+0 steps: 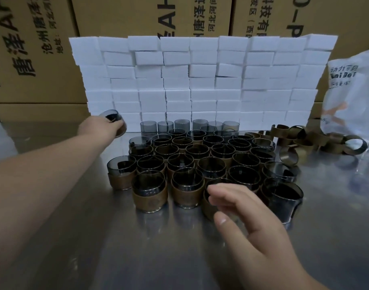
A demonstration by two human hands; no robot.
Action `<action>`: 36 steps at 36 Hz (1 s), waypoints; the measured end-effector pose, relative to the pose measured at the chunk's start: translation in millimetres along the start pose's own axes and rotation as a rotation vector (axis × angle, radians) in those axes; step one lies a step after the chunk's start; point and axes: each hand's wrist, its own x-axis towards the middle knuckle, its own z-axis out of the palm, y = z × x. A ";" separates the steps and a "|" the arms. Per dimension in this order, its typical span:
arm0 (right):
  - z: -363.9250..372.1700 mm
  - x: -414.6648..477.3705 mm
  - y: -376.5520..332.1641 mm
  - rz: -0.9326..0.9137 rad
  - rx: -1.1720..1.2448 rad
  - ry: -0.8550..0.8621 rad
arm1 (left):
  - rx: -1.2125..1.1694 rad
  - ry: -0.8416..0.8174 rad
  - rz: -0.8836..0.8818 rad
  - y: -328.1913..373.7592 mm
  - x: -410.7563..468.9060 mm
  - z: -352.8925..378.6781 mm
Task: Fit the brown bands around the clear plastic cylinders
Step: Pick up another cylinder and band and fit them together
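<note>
Slick steel table (158, 258); one cylinder (112, 117) gripped by left hand (103, 127), right hand (248, 218) held open; packed cylinders (200, 155) likely toppled if brushed by either

Smoky grey cylinders (180, 164) in brown bands (317, 141), white boxes (200, 80), tan cartons (33, 49) with black print

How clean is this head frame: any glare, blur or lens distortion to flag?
Head view: wide-angle distortion bows the cardboard cartons and the white boxes; the boxes are nearly blown out. Head view: the metal table shows soft reflections under the banded cylinders. Head view: the left hand, gripping a cylinder, and the right hand look slightly soft.
</note>
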 end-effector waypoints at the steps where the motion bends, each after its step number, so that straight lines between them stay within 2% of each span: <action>1: 0.6 -0.2 0.2 -0.014 -0.023 -0.008 | -0.022 -0.013 0.029 9.6 2.6 4.4; 4: -0.2 -0.8 0.3 -0.045 -0.053 -0.011 | -0.099 -0.097 0.093 33.6 10.1 24.5; 8: -5.5 0.9 -1.8 -0.051 -0.020 0.022 | 0.064 -0.249 0.169 62.2 15.6 53.7; 12: -26.5 16.7 -12.3 -0.029 0.152 0.145 | 0.076 -0.376 0.185 75.8 22.0 75.7; 15: -51.1 36.0 -9.8 0.018 0.213 0.243 | 0.190 -0.502 0.191 76.2 25.3 80.7; 17: -68.3 50.3 0.4 0.024 0.115 0.297 | 0.232 -0.561 0.203 77.0 26.4 80.2; 20: -93.7 72.6 28.5 0.072 -0.065 0.355 | 0.199 -0.561 0.249 75.0 33.7 80.1; 23: -122.0 95.0 75.2 0.186 -0.258 0.380 | 0.175 -0.494 0.269 76.3 45.3 74.6; 27: -151.4 115.9 136.9 0.301 -0.550 0.303 | 0.258 -0.354 0.289 84.1 58.7 76.4; 31: -170.0 129.4 182.3 0.435 -0.790 0.144 | 0.225 -0.461 0.300 102.7 59.8 95.7; 36: -172.6 143.7 207.3 0.564 -0.878 0.013 | 0.321 -0.522 0.313 117.1 66.7 125.5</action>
